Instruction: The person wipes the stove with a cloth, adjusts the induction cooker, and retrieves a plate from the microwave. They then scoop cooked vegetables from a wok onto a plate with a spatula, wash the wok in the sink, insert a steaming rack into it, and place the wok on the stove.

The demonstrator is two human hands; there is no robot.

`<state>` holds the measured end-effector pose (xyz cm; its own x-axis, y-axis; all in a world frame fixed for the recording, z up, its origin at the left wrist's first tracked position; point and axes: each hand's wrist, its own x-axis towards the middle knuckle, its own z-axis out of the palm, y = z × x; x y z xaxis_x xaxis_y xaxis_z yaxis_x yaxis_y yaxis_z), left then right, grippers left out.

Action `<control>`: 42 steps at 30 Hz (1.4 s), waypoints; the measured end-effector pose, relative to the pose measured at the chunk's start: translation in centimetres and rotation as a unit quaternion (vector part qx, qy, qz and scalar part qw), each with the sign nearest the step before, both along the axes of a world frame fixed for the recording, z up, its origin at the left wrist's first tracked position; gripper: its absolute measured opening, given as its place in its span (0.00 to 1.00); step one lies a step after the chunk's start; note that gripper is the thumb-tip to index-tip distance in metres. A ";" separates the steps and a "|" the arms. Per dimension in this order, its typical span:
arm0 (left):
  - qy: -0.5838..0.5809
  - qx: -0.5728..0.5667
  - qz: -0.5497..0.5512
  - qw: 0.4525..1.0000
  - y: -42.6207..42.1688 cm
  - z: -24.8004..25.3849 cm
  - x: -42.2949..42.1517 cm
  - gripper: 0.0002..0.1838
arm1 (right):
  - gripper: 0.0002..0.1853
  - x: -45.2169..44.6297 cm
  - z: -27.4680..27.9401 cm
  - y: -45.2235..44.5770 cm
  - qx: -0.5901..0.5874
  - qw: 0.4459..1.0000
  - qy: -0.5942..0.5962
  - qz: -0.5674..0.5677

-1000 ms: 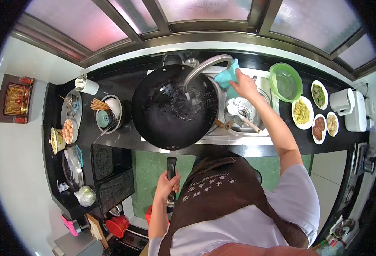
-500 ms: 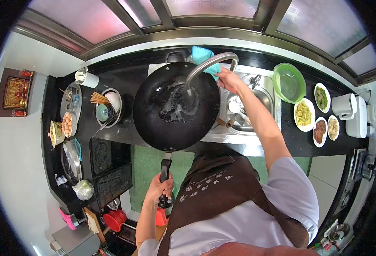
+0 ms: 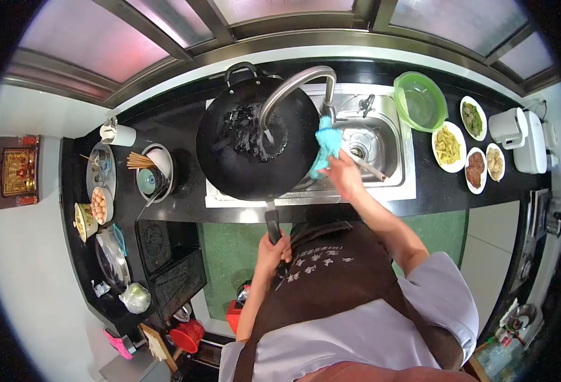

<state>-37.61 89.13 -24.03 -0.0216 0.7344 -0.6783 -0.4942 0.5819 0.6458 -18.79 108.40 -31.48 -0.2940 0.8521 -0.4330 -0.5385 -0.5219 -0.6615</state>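
Observation:
My left hand (image 3: 274, 252) is closed round the black handle (image 3: 272, 223) of a large black wok (image 3: 229, 159). The wok lies over the left part of the steel sink (image 3: 388, 143), with water pooled in its middle. The curved faucet (image 3: 302, 75) reaches over the wok and its spout points down into it. My right hand (image 3: 345, 175) grips a turquoise cloth (image 3: 327, 145) beside the wok's right rim. Right of the cloth, a white utensil with a wooden handle (image 3: 371, 169) lies in the sink basin.
A green basin (image 3: 422, 102) stands right of the sink, near plates of food (image 3: 448, 148) and white appliances (image 3: 530, 145). On the left are a pot with chopsticks (image 3: 155, 172), a bowl of eggs (image 3: 101, 205), a white jug (image 3: 120, 134) and a bagged vegetable (image 3: 135, 298).
The cloth in my right hand has come from behind the faucet down to the wok's right side. The wok has shifted under the faucet, and its far handle now shows more.

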 end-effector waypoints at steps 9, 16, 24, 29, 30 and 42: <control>0.065 0.015 0.022 0.998 0.8 -1.0 2.1 0.07 | 0.22 -1.2 3.8 -7.5 -0.084 0.981 0.174 -0.002; 0.091 0.035 -0.006 0.995 0.6 -0.9 -0.5 0.07 | 0.26 10.5 6.1 -7.3 -0.087 0.995 0.004 0.037; 0.088 0.016 -0.046 0.995 0.1 -0.1 -1.2 0.07 | 0.21 25.3 4.4 -2.5 0.052 0.815 -0.568 0.102; 0.105 0.015 -0.053 0.993 -0.2 0.3 -0.4 0.06 | 0.19 23.0 -0.8 2.8 0.149 0.548 -0.801 0.187; 0.103 0.014 -0.051 0.993 -0.3 0.3 -0.2 0.06 | 0.18 21.8 -2.0 4.5 0.118 0.624 -0.755 0.163; 0.089 -0.007 -0.013 0.996 -0.9 1.0 1.5 0.07 | 0.13 18.4 -24.6 11.3 0.025 0.898 -0.438 0.045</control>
<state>-36.11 88.22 -23.01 -0.1223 0.7263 -0.6764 -0.3575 0.6035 0.7127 -0.42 119.74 -56.12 0.0723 0.8668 -0.4934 0.2412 -0.4952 -0.8347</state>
